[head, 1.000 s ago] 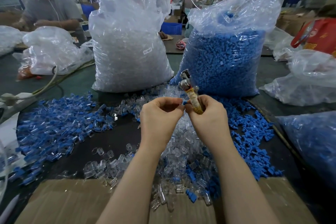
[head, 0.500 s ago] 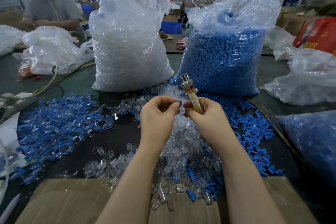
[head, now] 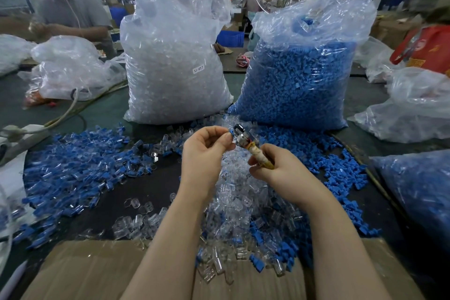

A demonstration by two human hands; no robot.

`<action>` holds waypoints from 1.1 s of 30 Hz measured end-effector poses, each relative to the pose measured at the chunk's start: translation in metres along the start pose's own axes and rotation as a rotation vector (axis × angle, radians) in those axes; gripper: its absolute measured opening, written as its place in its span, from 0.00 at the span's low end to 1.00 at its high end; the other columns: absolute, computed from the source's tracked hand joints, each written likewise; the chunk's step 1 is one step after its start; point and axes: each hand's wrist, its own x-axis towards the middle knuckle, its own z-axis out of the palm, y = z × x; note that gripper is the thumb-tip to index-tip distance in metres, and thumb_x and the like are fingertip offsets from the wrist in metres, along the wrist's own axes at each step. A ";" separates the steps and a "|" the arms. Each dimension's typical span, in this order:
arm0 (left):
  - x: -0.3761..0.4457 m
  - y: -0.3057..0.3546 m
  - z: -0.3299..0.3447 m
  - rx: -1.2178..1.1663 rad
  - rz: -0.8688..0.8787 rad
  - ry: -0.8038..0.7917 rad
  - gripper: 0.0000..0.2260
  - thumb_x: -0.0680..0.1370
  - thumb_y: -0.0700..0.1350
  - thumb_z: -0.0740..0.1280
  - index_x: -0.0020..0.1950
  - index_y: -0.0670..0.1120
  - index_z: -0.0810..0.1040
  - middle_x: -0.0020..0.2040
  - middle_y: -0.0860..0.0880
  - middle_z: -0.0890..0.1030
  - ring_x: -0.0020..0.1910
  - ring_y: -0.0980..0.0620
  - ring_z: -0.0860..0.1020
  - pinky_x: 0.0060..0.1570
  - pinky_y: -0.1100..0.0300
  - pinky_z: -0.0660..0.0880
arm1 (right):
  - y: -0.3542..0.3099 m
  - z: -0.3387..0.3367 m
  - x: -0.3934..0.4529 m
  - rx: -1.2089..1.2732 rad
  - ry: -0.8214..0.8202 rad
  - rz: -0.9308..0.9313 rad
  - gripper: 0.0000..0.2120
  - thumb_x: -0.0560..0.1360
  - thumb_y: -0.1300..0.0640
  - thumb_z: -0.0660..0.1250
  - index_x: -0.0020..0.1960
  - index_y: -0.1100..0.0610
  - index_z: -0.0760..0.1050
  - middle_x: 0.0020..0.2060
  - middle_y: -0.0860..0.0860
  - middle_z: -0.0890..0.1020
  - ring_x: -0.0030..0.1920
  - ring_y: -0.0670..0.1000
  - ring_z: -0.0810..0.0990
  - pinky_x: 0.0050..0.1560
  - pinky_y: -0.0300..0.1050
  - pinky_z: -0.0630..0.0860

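Presently: blue part [head: 230, 132], centre frame, pinched by left hand [head: 204, 151] against the metal head of the tool [head: 243, 140]. Right hand [head: 280, 170] grips the tool's taped handle. Advice: hold tool steady, seat part squarely. Beneath: loose parts [head: 241, 204] on surface [head: 151, 185]; upper frame, two bags [head: 170, 68].

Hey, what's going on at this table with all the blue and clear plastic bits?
A person seems to be fitting small plastic parts together by hand. The right hand grips a small tool with a taped handle and metal head, and the left hand pinches a blue piece against that head. Loose clear pieces are heaped under the hands, with one bag of clear pieces and one bag of blue pieces standing behind.
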 end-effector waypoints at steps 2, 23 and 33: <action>0.000 0.001 -0.001 0.002 0.005 -0.013 0.02 0.77 0.34 0.68 0.48 0.40 0.80 0.41 0.45 0.82 0.39 0.53 0.81 0.47 0.61 0.80 | 0.000 0.000 0.000 -0.008 0.000 -0.013 0.03 0.75 0.57 0.68 0.48 0.54 0.75 0.40 0.55 0.78 0.36 0.51 0.73 0.40 0.48 0.69; 0.009 0.003 -0.016 -0.327 -0.351 0.121 0.03 0.78 0.37 0.67 0.48 0.41 0.80 0.37 0.48 0.85 0.36 0.55 0.83 0.37 0.64 0.80 | 0.002 0.002 0.004 -0.176 0.104 0.001 0.04 0.73 0.55 0.63 0.40 0.49 0.70 0.32 0.47 0.76 0.33 0.51 0.74 0.33 0.47 0.68; 0.022 0.006 -0.102 -1.098 -0.410 0.863 0.10 0.84 0.37 0.57 0.62 0.41 0.75 0.53 0.48 0.84 0.46 0.57 0.84 0.49 0.63 0.79 | 0.028 -0.012 0.004 -0.388 0.315 0.392 0.04 0.74 0.54 0.62 0.45 0.55 0.71 0.38 0.53 0.77 0.38 0.55 0.75 0.35 0.47 0.67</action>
